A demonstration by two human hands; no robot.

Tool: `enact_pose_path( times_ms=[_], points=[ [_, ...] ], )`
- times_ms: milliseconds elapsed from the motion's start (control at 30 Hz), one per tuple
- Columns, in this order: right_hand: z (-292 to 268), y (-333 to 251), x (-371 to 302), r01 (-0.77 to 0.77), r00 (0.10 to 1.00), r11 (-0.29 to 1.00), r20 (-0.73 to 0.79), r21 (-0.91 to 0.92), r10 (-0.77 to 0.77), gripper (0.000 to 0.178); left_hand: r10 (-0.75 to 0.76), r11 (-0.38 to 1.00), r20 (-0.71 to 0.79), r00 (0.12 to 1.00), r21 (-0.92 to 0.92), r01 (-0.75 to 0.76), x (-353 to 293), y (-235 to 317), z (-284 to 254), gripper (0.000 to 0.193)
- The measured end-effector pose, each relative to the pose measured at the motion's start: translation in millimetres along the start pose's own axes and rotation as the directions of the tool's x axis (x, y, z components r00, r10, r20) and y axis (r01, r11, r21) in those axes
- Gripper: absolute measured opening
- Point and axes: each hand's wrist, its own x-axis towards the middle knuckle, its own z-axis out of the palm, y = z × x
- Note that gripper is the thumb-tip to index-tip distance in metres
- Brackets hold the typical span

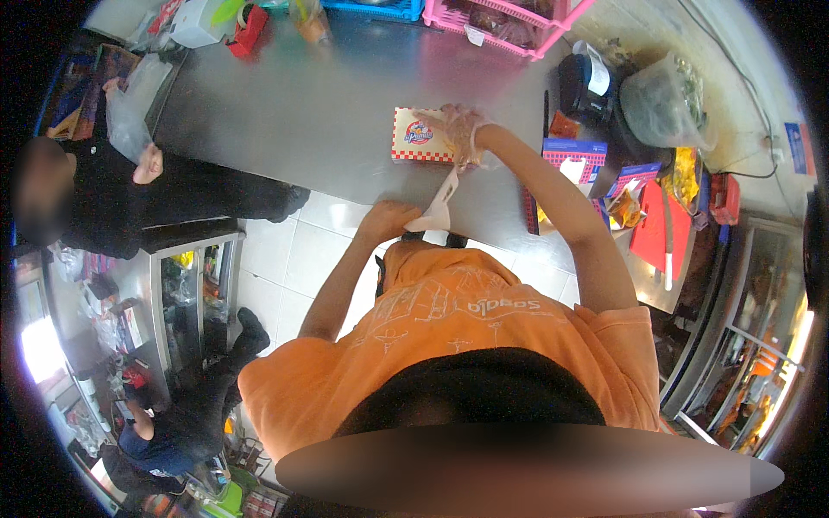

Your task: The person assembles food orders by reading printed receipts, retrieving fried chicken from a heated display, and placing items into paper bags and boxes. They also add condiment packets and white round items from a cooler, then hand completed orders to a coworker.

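My right hand [465, 135], in a clear thin glove, is at the right end of a small cream box [420, 148] with a red checkered border. One finger stretches over its top, and the hand appears to grip that end. The box rests on the metal counter. My bare left hand [389, 221], at the counter's near edge, is closed on a flat white bag [438, 210] that has a slot in it. The bag's narrow far end reaches up to just below my right hand. Fingers of the left hand are partly hidden.
On the right of the steel counter [285, 108] are blue-and-pink boxes [574, 160], a red board [658, 229] with a knife [668, 250], a black printer [584, 85] and a clear tub [663, 99]. A pink basket [492, 41] stands behind. Two people [199, 186] [177, 436] are at the left.
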Motion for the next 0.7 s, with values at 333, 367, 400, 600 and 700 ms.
enact_pose_path(
  times_ms=[333,367,400,600,700],
  points=[
    [15.2,-2.6,7.0,-0.037,0.997,0.998,-0.060,0.055,0.041,0.119,-0.460,0.865,-0.096,0.883,0.179,0.470,48.2,31.4,-8.1,0.056],
    [14.7,-1.5,7.5,-0.019,0.997,0.998,-0.067,0.059,0.023,0.119,-0.475,0.848,-0.142,0.869,0.191,0.495,51.4,32.3,-6.1,0.056],
    [13.7,-0.2,7.6,-0.001,0.997,0.997,-0.077,0.075,0.007,0.120,-0.490,0.825,-0.196,0.849,0.212,0.525,54.6,32.7,-3.6,0.056],
    [8.9,-0.8,7.7,-0.025,0.999,0.993,-0.043,0.113,0.030,0.122,-0.452,0.826,-0.313,0.835,0.207,0.524,63.6,31.4,4.0,0.051],
    [11.0,-0.2,7.8,-0.017,0.997,0.997,-0.069,0.079,0.023,0.125,-0.519,0.812,-0.193,0.832,0.190,0.551,68.5,29.4,1.5,0.048]
  ],
)
